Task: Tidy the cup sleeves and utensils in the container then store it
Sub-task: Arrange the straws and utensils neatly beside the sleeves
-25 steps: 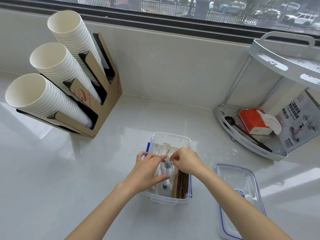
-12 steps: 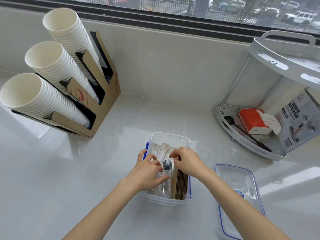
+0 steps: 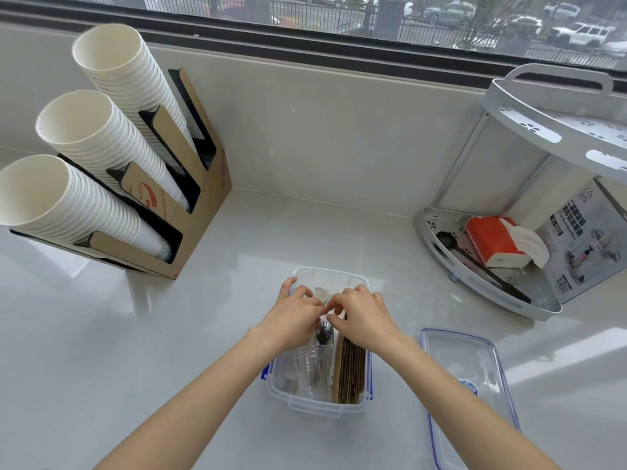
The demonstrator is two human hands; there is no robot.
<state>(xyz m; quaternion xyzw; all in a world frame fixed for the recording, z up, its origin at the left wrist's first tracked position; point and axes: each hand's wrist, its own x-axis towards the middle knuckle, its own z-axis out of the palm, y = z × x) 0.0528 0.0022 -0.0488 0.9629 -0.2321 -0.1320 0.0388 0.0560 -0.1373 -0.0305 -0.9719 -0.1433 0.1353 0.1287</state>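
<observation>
A clear plastic container [image 3: 315, 407] with blue clips stands on the counter in front of me. Brown corrugated cup sleeves [image 3: 351, 373] stand on edge along its right side. Clear and black plastic utensils [image 3: 317, 354] and pale wrapped sticks lie in its left and middle. My left hand [image 3: 293, 320] and my right hand [image 3: 361, 317] are both down inside the container, fingertips meeting over the utensils. Their fingers are curled and hide what they pinch. The container's clear lid [image 3: 464, 385] lies flat to the right.
A cardboard dispenser [image 3: 190, 205] with three stacks of white paper cups [image 3: 91, 140] stands at the back left. A white corner rack [image 3: 488, 283] at the right holds a red tissue pack [image 3: 492, 242], a black scoop and a grey box. A window runs behind.
Both hands have shifted a little toward the far end of the container, keeping their fingertips together over the utensils. The container and lid have stayed put.
</observation>
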